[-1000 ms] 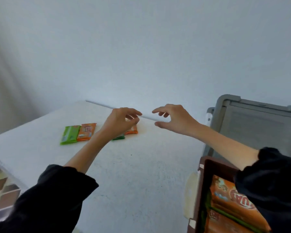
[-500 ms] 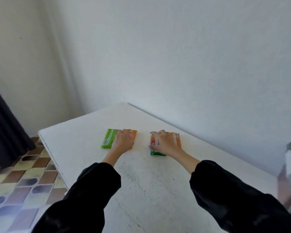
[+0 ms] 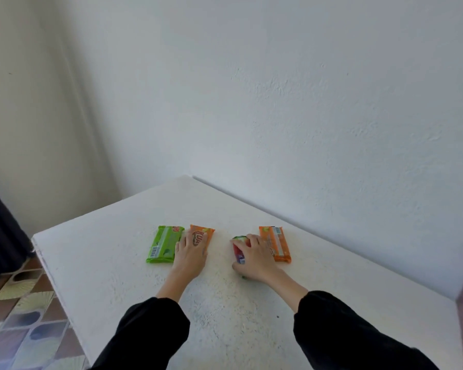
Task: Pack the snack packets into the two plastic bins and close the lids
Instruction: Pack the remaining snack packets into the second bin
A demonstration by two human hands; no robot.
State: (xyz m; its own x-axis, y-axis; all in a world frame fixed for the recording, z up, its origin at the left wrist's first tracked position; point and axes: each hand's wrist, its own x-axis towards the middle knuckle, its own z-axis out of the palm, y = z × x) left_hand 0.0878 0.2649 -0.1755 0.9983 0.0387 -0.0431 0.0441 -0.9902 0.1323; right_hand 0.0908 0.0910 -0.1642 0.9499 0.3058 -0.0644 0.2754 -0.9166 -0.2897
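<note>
Both hands have dropped from mid-air: your left hand (image 3: pixel 191 253) lies flat on the left orange packet (image 3: pixel 205 234), your right hand (image 3: pixel 255 259) grips the right green packet (image 3: pixel 238 251), so pickup is starting.

left hand (image 3: pixel 191 253), right hand (image 3: pixel 254 259) on packets (image 3: pixel 162 244)

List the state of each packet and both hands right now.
Left hand: fingers resting flat on left orange packet.
Right hand: grips red-green packet.
Left orange packet: flat, partly covered.
Red-green packet: appears tilted, one edge raised.
Green packet: flat on table, barcode up.
Right orange packet: flat, barcode up, not held.
</note>
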